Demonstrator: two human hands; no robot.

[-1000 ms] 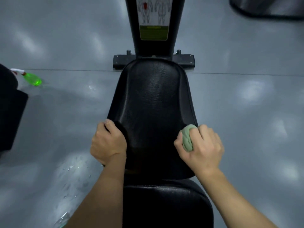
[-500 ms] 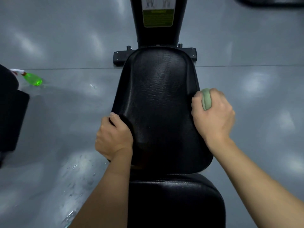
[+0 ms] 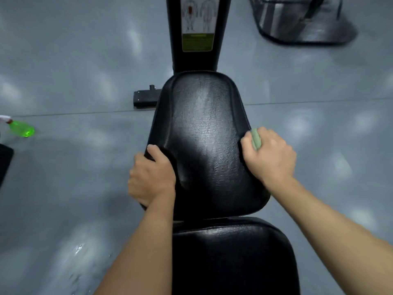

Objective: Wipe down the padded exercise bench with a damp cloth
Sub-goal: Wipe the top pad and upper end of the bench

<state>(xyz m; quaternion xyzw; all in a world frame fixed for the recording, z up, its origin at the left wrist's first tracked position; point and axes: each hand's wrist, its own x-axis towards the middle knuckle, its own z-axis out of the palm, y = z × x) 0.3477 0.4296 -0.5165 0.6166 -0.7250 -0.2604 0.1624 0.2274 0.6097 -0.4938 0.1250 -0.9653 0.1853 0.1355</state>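
Observation:
The black padded bench seat (image 3: 204, 133) fills the middle of the view, with a second black pad (image 3: 231, 258) below it. My left hand (image 3: 152, 177) grips the seat's left edge, thumb on top. My right hand (image 3: 269, 155) holds a bunched pale green cloth (image 3: 255, 138) against the seat's right edge. Only a strip of the cloth shows between thumb and fingers.
A green spray bottle (image 3: 21, 128) lies on the grey floor (image 3: 74, 167) at the far left. The bench's black upright (image 3: 197, 28) with a label rises at the top, and its foot bar (image 3: 145, 99) sticks out left. Dark equipment (image 3: 302, 20) stands top right. Wet patches mark the floor at lower left.
My right hand slid the cloth forward along the seat's right edge from the near corner to the middle. My left hand kept its grip on the left edge. The view shifted slightly.

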